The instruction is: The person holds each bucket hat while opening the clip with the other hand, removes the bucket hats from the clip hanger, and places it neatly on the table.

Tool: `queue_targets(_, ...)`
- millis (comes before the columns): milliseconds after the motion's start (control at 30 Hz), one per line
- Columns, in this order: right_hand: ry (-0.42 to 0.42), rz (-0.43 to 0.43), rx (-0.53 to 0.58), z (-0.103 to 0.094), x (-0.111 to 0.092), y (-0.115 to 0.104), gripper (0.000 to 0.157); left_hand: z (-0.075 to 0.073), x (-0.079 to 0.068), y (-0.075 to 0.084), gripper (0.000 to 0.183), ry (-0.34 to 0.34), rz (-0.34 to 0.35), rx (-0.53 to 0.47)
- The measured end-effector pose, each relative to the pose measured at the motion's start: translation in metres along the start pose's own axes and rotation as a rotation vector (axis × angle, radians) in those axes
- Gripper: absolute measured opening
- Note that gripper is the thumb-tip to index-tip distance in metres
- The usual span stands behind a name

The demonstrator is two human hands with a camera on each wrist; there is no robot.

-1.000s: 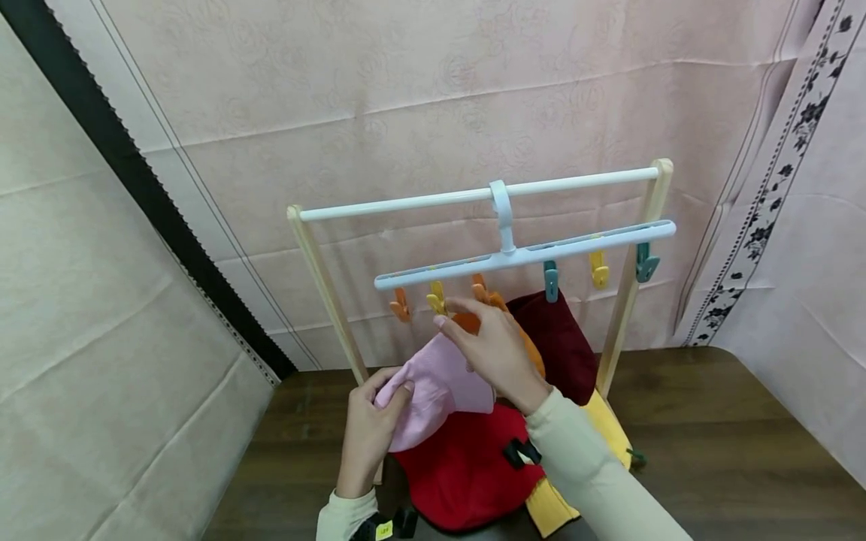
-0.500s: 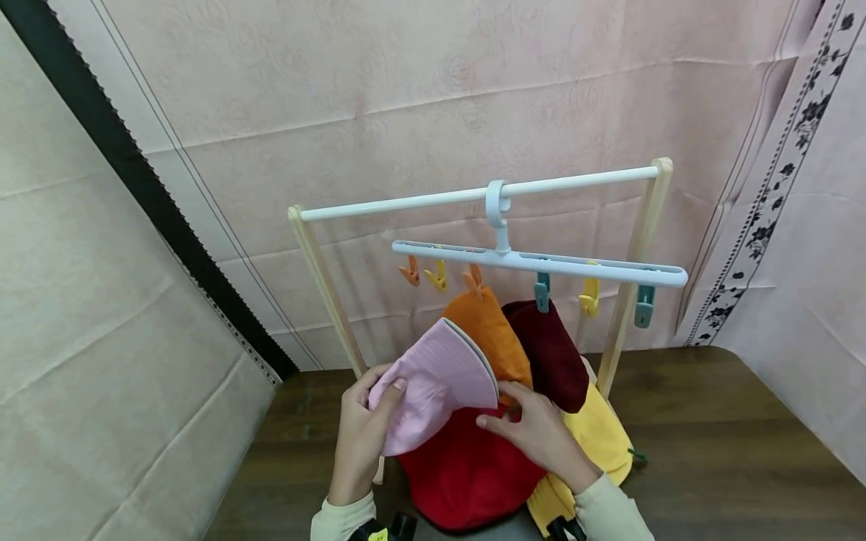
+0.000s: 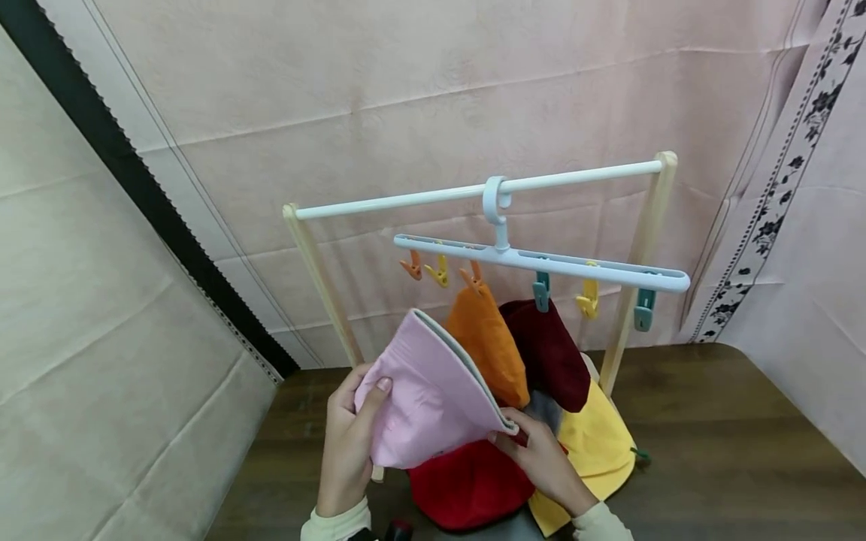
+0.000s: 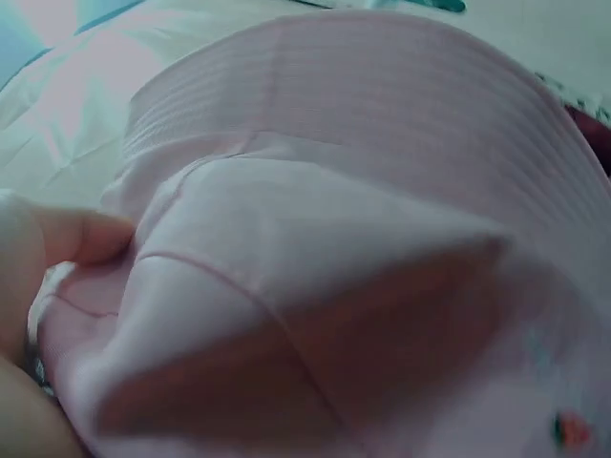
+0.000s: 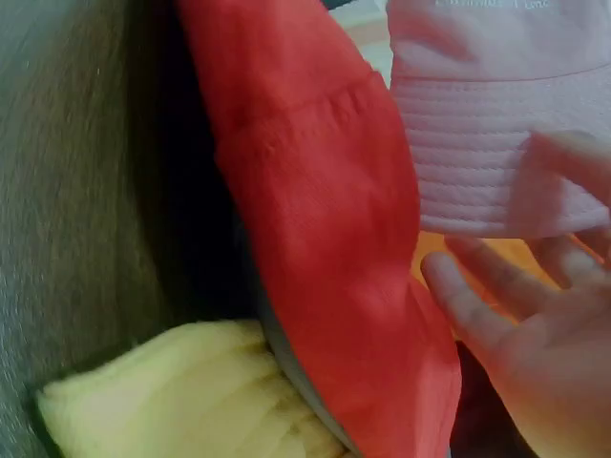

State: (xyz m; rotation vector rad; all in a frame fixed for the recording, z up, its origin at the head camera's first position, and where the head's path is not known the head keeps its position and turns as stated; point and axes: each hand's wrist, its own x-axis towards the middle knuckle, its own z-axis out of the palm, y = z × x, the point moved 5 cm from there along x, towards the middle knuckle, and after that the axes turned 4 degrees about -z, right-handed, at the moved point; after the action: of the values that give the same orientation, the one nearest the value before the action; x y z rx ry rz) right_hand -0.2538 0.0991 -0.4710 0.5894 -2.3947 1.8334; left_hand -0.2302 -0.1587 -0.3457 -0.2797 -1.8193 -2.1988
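Observation:
A pink bucket hat [image 3: 426, 406] with a pale lining is tilted between both hands. My left hand [image 3: 348, 443] grips its crown, thumb on the near side, and in the left wrist view the fabric folds beside the fingers. My right hand [image 3: 537, 458] pinches the lower right edge of the brim; the right wrist view shows the thumb on the stitched brim [image 5: 468, 162]. Behind the pink hat, an orange cloth hat [image 3: 483, 338] hangs from an orange clothespin [image 3: 473, 278]. A maroon cloth hat [image 3: 551, 357] hangs beneath a teal clothespin [image 3: 541, 291].
A light-blue hanger [image 3: 541, 261] hooks over a white rail [image 3: 406, 200] on a wooden-post stand. Unused yellow clothespins, such as one [image 3: 588, 299] at right, dangle from it. A red hat [image 3: 470, 488] and a yellow hat [image 3: 598, 443] lie on the brown table [image 3: 710, 436].
My right hand has come down from the clothespins to the pink hat's brim. The pink hat has turned, showing more of its opening. The hanger has swung, its right end now lower.

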Motion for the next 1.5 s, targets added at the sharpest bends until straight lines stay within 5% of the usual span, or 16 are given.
queue_targets(167, -0.043, 0.009, 0.086, -0.004, -0.003, -0.003, 0.038, -0.013, 0.008, -0.008, 0.021, 0.124, -0.007, 0.069)
queue_targets(300, -0.019, -0.008, 0.028, -0.009, -0.006, -0.012, 0.033, -0.022, 0.013, -0.015, 0.026, 0.191, 0.022, 0.155)
queue_targets(500, 0.003, 0.088, 0.059, -0.017, -0.007, -0.027, 0.033, -0.033, 0.020, -0.024, 0.024, 0.267, 0.120, 0.434)
queue_targets(600, 0.036, 0.143, 0.089, -0.020, -0.007, -0.029, 0.036, -0.035, 0.025, -0.032, 0.026, 0.236, 0.089, 0.573)
queue_targets(733, 0.131, 0.206, -0.008, -0.024, -0.008, -0.026, 0.034, -0.029, 0.029, -0.046, 0.052, 0.056, -0.018, 0.695)
queue_targets(833, 0.179, 0.223, -0.129, -0.027, -0.007, -0.024, 0.033, -0.024, 0.030, -0.062, 0.071, -0.061, -0.089, 0.714)
queue_targets(933, 0.192, 0.214, -0.200, -0.028, -0.007, -0.023, 0.033, -0.022, 0.031, -0.076, 0.079, -0.087, -0.126, 0.689)
queue_targets(1267, 0.183, 0.171, -0.234, -0.022, -0.009, -0.030, 0.026, -0.028, 0.033, -0.102, 0.084, 0.052, -0.102, 0.685)
queue_targets(1500, 0.078, 0.099, -0.265, -0.005, -0.012, -0.042, 0.033, -0.030, 0.036, -0.120, 0.098, 0.145, -0.025, 0.748)
